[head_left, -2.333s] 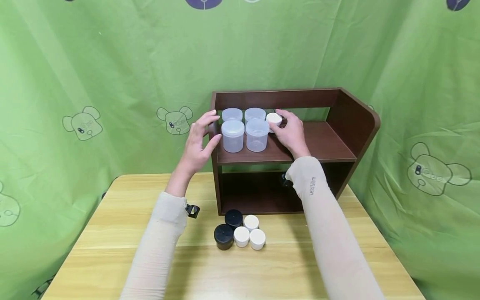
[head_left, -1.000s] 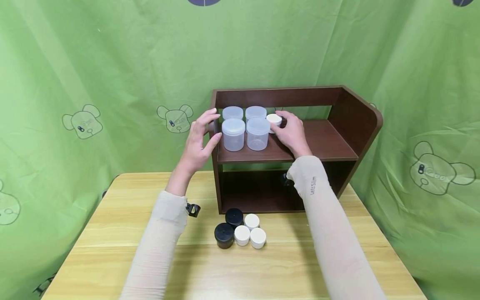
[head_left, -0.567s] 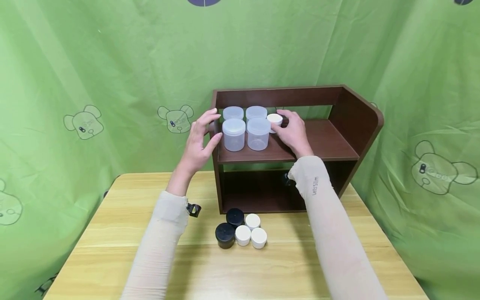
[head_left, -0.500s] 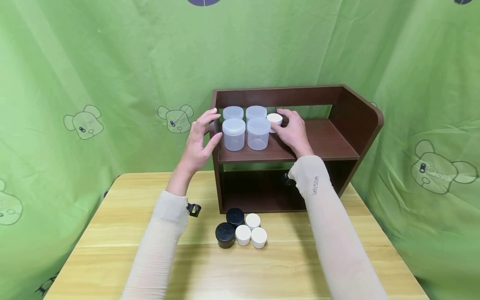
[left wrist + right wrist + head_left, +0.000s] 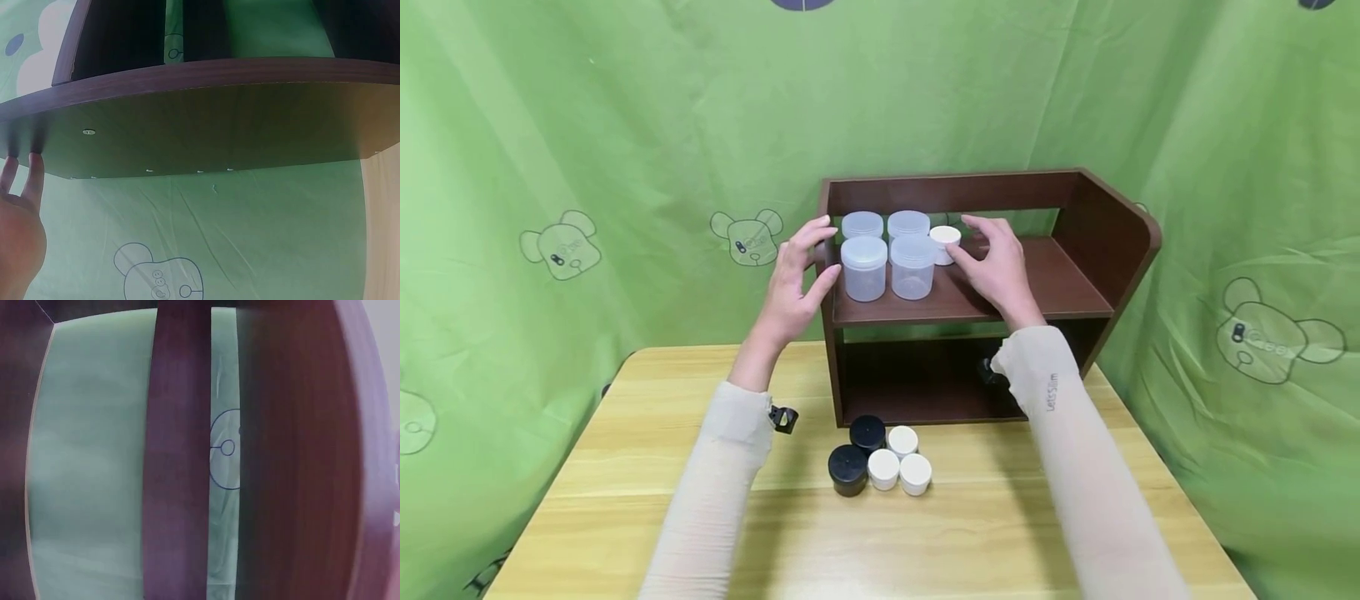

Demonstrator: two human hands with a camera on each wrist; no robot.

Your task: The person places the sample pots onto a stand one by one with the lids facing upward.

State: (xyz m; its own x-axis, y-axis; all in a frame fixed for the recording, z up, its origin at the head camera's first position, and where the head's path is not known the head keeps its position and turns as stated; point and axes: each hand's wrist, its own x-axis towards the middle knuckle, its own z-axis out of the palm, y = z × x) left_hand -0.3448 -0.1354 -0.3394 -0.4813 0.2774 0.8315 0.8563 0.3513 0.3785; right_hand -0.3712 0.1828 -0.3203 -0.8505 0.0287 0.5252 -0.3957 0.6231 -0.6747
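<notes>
My left hand [image 5: 793, 283] rests at the left side panel of a dark brown two-tier shelf [image 5: 970, 310], fingers extended. In the left wrist view two fingers of the left hand [image 5: 24, 225] reach that panel from outside. Beside a small white-lidded jar [image 5: 945, 239] on the upper tier, my right hand [image 5: 1000, 265] has thumb and fingers spread; the thumb tip overlaps the lid's right edge. Several translucent jars [image 5: 864, 271] with lids stand in two rows left of the white one. The right wrist view shows mostly the shelf's underside and back slat [image 5: 178, 456].
On the wooden table [image 5: 647, 467], in front of the shelf, two black jars [image 5: 847, 468] and three small white jars [image 5: 915, 472] stand clustered. The shelf's right side panel [image 5: 1108, 233] rises at the upper tier's end. A green curtain [image 5: 625, 108] hangs behind.
The right hand has released the small white jar and drawn back slightly to the right, its fingers spreading. The jar stays on the upper tier. The left hand keeps its place at the panel.
</notes>
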